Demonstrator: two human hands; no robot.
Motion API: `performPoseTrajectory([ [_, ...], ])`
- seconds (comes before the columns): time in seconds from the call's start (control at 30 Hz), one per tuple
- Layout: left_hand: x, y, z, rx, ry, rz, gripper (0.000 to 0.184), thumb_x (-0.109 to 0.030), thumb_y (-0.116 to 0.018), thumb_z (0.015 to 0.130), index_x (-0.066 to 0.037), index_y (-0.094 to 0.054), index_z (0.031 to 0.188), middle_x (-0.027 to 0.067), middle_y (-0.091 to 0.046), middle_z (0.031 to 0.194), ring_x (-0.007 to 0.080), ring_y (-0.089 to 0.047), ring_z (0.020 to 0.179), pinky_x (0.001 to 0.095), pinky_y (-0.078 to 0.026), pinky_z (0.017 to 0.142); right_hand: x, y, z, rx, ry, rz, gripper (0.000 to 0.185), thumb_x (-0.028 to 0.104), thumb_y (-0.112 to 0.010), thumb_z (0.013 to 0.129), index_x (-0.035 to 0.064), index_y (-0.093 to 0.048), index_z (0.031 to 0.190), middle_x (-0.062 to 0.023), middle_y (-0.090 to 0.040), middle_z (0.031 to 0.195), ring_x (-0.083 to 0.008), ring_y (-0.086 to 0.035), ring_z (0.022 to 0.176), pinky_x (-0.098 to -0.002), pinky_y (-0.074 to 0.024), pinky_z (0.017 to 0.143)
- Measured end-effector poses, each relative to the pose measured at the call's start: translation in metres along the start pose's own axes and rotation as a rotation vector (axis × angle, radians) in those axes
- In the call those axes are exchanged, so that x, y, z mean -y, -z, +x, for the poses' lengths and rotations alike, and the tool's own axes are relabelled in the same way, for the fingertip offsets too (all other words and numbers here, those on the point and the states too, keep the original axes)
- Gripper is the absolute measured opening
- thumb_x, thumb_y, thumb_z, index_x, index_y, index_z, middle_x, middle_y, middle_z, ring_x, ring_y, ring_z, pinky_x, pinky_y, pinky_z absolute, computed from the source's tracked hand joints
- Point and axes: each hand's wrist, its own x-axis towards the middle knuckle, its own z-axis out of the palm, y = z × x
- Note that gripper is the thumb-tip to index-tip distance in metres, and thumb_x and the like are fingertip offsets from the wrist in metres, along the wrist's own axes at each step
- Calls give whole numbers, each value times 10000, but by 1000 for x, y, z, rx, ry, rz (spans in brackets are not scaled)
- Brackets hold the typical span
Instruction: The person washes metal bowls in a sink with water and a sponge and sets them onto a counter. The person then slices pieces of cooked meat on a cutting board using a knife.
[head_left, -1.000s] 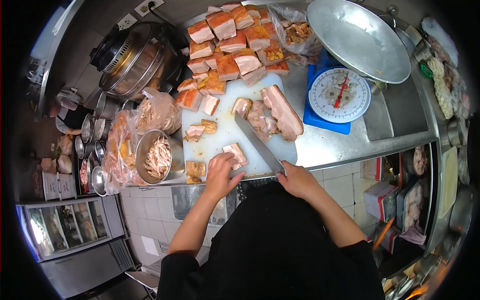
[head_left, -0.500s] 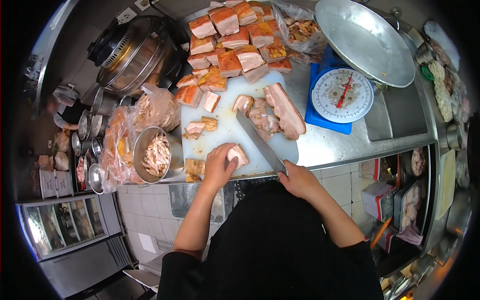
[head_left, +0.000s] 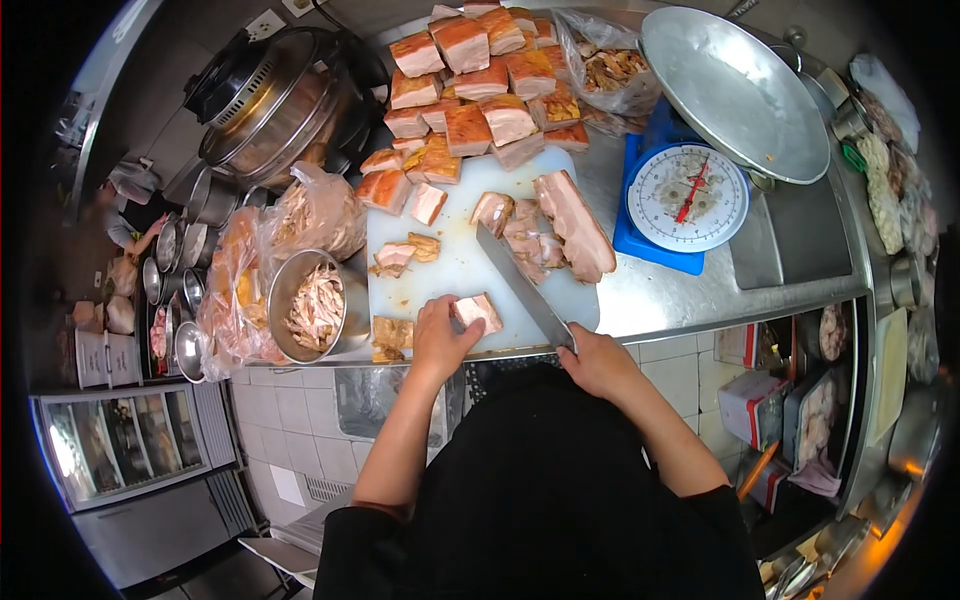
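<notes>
My left hand (head_left: 440,338) grips a small block of pork belly (head_left: 478,311) near the front edge of the white cutting board (head_left: 455,265), thumb along its near side. Wrapped around the handle of a large knife (head_left: 527,292), my right hand (head_left: 598,360) keeps the blade slanting up and left over the board, apart from that block. The blade's tip reaches smaller pork pieces (head_left: 524,235), beside a long slab of pork belly (head_left: 575,225). To the left lie browned scraps (head_left: 405,254) and another piece by the board's edge (head_left: 391,338).
Roasted pork blocks (head_left: 468,130) are piled at the back. A steel pot of sliced meat (head_left: 317,312) and plastic bags (head_left: 235,290) stand left. A blue scale (head_left: 688,198) with a metal pan (head_left: 735,90) sits right. A co-worker's arm (head_left: 140,240) shows far left.
The left fingers have shifted to the left side of the pork block, which now shows more of its top. The knife keeps nearly the same position. The whole view has shifted slightly.
</notes>
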Motion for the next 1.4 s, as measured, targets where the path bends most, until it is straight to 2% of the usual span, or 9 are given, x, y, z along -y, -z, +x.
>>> performPoseTrajectory([
  [0.3, -15, -22, -1, -80, 134, -396, 566, -1, -751, 752, -55, -440, 1222, 43, -510, 943, 124, -538, 838, 277, -468, 725, -2, -2, -1, -35, 17, 7, 438, 278, -552, 961, -17, -541, 1285, -277, -687, 1000, -442, -664, 933, -528, -519, 857],
  [0.6, 12, 5, 30, -201, 168, -627, 533, 66, -680, 736, -52, -471, 1211, 29, -498, 985, 127, -513, 837, 259, -480, 743, -8, -6, 4, -32, 36, 19, 418, 286, -549, 964, -23, -543, 1247, -285, -686, 936, -460, -663, 889, -542, -516, 837],
  [0.77, 64, 85, 117, -421, 75, -466, 413, 39, -654, 733, -5, -521, 1121, 81, -599, 956, 164, -600, 831, 297, -510, 727, -6, -4, 3, -40, 47, 18, 422, 290, -549, 964, -20, -543, 1251, -295, -682, 934, -468, -661, 888, -545, -516, 835],
  [1.0, 121, 64, 182, -379, 279, -511, 487, -79, -674, 769, 20, -526, 1222, 151, -655, 1041, 217, -639, 927, 334, -518, 791, -4, -7, 2, -56, 36, 4, 424, 289, -556, 961, -21, -546, 1250, -298, -682, 943, -467, -663, 896, -541, -517, 842],
  [1.07, 118, 57, 185, -394, 298, -583, 508, -98, -671, 781, 21, -524, 1252, 171, -665, 1073, 233, -648, 962, 348, -520, 817, -2, -6, 1, -56, 24, 10, 424, 290, -556, 961, -21, -547, 1249, -297, -683, 945, -465, -664, 897, -541, -517, 844],
  [1.13, 115, 52, 177, -488, 224, -96, 557, -129, -617, 830, 2, -473, 1351, 195, -672, 1136, 302, -668, 1022, 379, -509, 907, 0, -3, 0, -28, 7, -9, 430, 295, -554, 962, -20, -547, 1254, -298, -683, 954, -464, -665, 902, -543, -518, 847],
  [1.17, 102, 57, 167, -448, 195, -61, 622, -113, -604, 863, 4, -381, 1432, 287, -609, 1279, 399, -618, 1157, 463, -478, 968, 0, -2, -1, -34, 4, -13, 430, 295, -554, 962, -20, -547, 1254, -298, -683, 954, -464, -665, 902, -543, -518, 847],
  [1.27, 45, 76, 140, -336, 426, 47, 656, -135, -626, 878, 7, -341, 1451, 295, -571, 1317, 424, -585, 1178, 458, -460, 991, 1, -4, -1, -62, 16, -9, 428, 297, -554, 962, -16, -547, 1255, -293, -685, 957, -464, -665, 903, -545, -519, 847],
  [1.4, 79, 35, 117, -558, 276, 64, 631, -164, -657, 879, -6, -373, 1420, 292, -549, 1303, 448, -546, 1189, 462, -448, 997, -1, -6, -1, -57, 17, -9, 431, 298, -554, 961, -13, -544, 1259, -286, -688, 960, -465, -664, 907, -542, -519, 850],
])
